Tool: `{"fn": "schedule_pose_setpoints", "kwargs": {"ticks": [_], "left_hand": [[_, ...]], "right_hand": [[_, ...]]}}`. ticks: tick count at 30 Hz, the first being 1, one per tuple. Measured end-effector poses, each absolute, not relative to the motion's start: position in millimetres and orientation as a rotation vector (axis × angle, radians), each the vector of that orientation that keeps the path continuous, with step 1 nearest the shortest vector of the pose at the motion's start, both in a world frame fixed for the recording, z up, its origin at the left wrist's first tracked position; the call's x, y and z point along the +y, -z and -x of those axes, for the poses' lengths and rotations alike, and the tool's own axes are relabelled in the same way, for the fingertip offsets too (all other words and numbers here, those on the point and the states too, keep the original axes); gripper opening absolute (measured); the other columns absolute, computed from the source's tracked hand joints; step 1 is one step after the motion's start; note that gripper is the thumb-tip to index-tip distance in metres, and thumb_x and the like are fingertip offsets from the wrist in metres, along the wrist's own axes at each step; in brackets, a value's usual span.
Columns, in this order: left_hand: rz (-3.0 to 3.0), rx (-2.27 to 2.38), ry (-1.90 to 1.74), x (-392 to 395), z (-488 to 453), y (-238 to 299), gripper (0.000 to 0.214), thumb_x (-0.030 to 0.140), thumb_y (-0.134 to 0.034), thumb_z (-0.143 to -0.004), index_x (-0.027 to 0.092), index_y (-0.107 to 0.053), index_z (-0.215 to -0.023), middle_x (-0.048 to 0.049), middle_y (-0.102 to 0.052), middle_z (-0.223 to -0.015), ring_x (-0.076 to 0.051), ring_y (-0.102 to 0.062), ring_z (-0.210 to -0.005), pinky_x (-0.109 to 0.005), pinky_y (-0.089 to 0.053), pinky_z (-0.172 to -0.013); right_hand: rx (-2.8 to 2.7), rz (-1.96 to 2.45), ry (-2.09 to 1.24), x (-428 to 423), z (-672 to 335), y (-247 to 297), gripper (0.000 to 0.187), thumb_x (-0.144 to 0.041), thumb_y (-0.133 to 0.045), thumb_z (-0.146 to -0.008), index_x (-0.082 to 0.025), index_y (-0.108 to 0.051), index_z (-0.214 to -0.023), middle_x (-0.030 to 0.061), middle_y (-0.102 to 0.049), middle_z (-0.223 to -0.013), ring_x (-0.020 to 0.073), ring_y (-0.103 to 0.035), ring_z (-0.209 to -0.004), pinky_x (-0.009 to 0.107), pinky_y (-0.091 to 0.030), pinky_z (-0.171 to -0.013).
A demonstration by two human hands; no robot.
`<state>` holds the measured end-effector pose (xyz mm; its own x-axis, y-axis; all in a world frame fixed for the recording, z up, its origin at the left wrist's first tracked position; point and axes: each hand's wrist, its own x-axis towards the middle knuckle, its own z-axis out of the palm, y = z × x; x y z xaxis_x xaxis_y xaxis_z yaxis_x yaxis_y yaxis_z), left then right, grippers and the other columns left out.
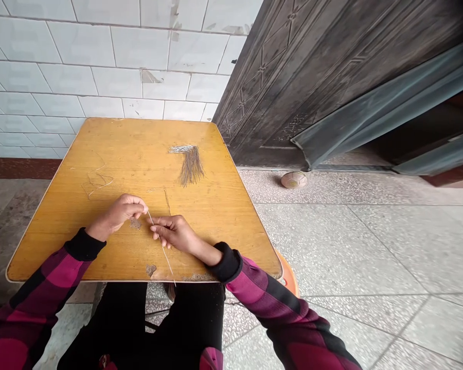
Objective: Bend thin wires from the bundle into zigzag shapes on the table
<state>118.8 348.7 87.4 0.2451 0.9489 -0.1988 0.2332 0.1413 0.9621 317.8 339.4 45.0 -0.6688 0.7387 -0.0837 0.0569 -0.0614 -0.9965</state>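
My left hand [119, 214] pinches the upper end of a thin white thread [167, 258] above the wooden table [135, 146]. Just to its right, my right hand [178, 234] has thumb and forefinger closed on the same thread, slightly lower down. From there the thread slants down past the table's near edge. Beyond my right hand lies a thin brown strand [167, 199]. Further back on the table is a bundle of thin white pieces [181, 149] with dark strands [192, 168] fanning out from it. To the left are loose tangled threads [100, 186].
White wall tiles [139, 46] stand behind the table. A dark carved door [278, 77] and a grey-blue curtain [355, 115] are at the right. A scuffed ball [294, 180] rests on the floor, and an orange stool [289, 272] shows under the table's right corner.
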Motion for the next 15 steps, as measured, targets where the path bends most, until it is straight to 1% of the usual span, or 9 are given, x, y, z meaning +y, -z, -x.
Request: {"fn": "schedule_pose_setpoints", "kwargs": {"ticks": [5, 9, 11, 13, 15], "left_hand": [[-1.342, 1.197, -0.706, 355, -114, -88, 0.023, 0.031, -0.059, -0.064, 0.015, -0.053, -0.049, 0.0031, -0.043, -0.044, -0.007, -0.032, -0.045, -0.025, -0.022, -0.049], [-1.297, 1.174, -0.650, 360, -115, -89, 0.020, 0.031, -0.060, -0.061, 0.015, -0.053, -0.052, 0.0044, -0.040, -0.044, -0.006, -0.027, -0.043, -0.025, -0.018, -0.047], [-1.289, 1.181, -0.647, 361, -116, -91, 0.020, 0.032, -0.061, -0.062, 0.014, -0.055, -0.055, 0.0041, -0.042, -0.045, -0.006, -0.028, -0.044, -0.024, -0.018, -0.047], [-1.314, 1.186, -0.674, 362, -114, -94, 0.022, 0.034, -0.062, -0.064, 0.014, -0.057, -0.057, 0.0029, -0.045, -0.048, -0.007, -0.032, -0.046, -0.024, -0.021, -0.048], [-1.378, 1.185, -0.704, 361, -110, -96, 0.023, 0.035, -0.062, -0.067, 0.014, -0.059, -0.058, 0.0012, -0.050, -0.052, -0.009, -0.039, -0.050, -0.024, -0.028, -0.052]], "right_hand": [[-1.671, 0.810, -1.849, 334, -313, -41, 0.048, -0.045, -0.064, -0.082, -0.015, -0.063, -0.120, -0.0011, -0.064, -0.070, 0.0047, -0.053, -0.045, 0.015, -0.044, -0.038], [-1.596, 0.798, -1.896, 332, -309, -38, 0.051, -0.046, -0.066, -0.080, -0.013, -0.061, -0.119, -0.0015, -0.064, -0.069, 0.0053, -0.055, -0.045, 0.016, -0.045, -0.039], [-1.538, 0.806, -1.915, 332, -309, -38, 0.052, -0.046, -0.068, -0.078, -0.013, -0.060, -0.117, -0.0019, -0.064, -0.068, 0.0057, -0.056, -0.045, 0.016, -0.046, -0.039], [-1.468, 0.812, -1.947, 334, -309, -40, 0.050, -0.045, -0.070, -0.076, -0.013, -0.060, -0.113, -0.0022, -0.065, -0.067, 0.0061, -0.056, -0.045, 0.016, -0.046, -0.038], [-1.410, 0.816, -1.989, 336, -311, -43, 0.049, -0.045, -0.072, -0.074, -0.013, -0.059, -0.109, -0.0023, -0.065, -0.066, 0.0066, -0.057, -0.044, 0.017, -0.047, -0.038]]}}
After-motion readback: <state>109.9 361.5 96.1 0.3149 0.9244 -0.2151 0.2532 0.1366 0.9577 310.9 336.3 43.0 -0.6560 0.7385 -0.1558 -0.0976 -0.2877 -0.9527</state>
